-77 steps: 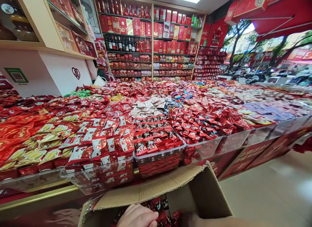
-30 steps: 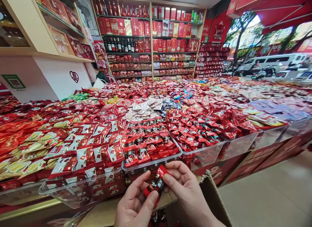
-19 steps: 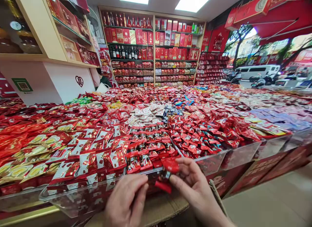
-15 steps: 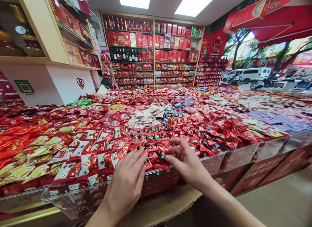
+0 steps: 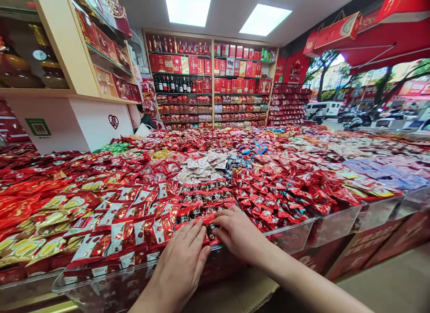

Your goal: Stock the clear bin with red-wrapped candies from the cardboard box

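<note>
My left hand (image 5: pixel 184 257) lies nearly flat over the front of a clear bin, its fingers stretched out and resting at small red-and-black wrapped candies. Close beside it, my right hand (image 5: pixel 237 232) has its fingers curled round a wrapped candy (image 5: pixel 211 234), partly covered by the fingers. More of these red-and-black candies (image 5: pixel 204 198) lie in rows just beyond both hands. To the left are red-and-white packets (image 5: pixel 117 234); to the right, a heap of twisted red candies (image 5: pixel 268 192).
The bins' clear plastic front edge (image 5: pixel 295 234) runs below the hands, with cardboard (image 5: pixel 242 290) under it. White packets (image 5: pixel 201 165) and gold packets (image 5: pixel 30 245) fill other sections. Shelves of bottles and boxes (image 5: pixel 198 64) stand behind; a person (image 5: pixel 146 118) is partly visible at the back left.
My right hand has moved left and down with the candy, from the right side of the rows to near my left fingertips. The left hand has shifted slightly. The view has tilted up a little.
</note>
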